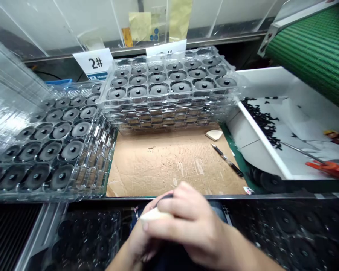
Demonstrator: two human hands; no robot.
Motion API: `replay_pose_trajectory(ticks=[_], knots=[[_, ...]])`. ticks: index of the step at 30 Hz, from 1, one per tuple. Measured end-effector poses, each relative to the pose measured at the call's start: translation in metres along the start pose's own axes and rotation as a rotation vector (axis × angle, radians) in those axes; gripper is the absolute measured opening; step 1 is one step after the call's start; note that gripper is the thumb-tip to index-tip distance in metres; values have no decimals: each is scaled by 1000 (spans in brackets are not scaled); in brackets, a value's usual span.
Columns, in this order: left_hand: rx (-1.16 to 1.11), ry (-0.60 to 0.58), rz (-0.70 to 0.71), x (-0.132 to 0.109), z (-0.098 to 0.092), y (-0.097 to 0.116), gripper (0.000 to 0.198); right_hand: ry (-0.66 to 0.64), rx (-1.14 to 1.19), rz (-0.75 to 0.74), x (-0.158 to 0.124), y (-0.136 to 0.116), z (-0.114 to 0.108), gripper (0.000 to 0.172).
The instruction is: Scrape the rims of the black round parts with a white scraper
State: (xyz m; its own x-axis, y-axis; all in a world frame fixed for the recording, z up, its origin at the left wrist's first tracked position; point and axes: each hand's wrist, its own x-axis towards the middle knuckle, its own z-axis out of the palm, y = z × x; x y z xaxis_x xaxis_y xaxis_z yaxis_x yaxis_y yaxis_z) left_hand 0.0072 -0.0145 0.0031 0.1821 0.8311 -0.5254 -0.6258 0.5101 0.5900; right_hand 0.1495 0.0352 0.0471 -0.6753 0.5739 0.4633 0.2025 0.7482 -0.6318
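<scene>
My two hands meet just in front of the table's edge, at the bottom middle of the head view. In my right hand (192, 222) a small white wedge-shaped pad (154, 214) is pinched between thumb and fingers. My left hand (139, 239) is below and behind it, closed around a dark part with a curved rim (163, 199). Most of that part is hidden by my right fingers. The white pad is against or very close to it; contact cannot be made out. Beyond the hands lies a worn cardboard sheet (164, 162).
On the cardboard lie a second white wedge (214, 134) and a black pen (227, 160). Stacked clear trays (169, 98) of black discs stand behind, with more trays (84, 150) at left. Right are a white bin (262, 124) with small black pieces, an orange-handled screwdriver (329, 168) and a green belt (313, 52).
</scene>
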Motion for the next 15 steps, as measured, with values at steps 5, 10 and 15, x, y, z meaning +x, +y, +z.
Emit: replay_pose_trajectory(ticks=[5,10,15], knots=[[-22,-56,-21,5,-3,-4,51,-8,-226,196,8,3,1,30],[-31,-67,32,10,-5,-9,50,-64,93,121,8,7,-3,26],[-33,-74,44,13,-10,-10,50,31,-71,175,12,3,1,28]])
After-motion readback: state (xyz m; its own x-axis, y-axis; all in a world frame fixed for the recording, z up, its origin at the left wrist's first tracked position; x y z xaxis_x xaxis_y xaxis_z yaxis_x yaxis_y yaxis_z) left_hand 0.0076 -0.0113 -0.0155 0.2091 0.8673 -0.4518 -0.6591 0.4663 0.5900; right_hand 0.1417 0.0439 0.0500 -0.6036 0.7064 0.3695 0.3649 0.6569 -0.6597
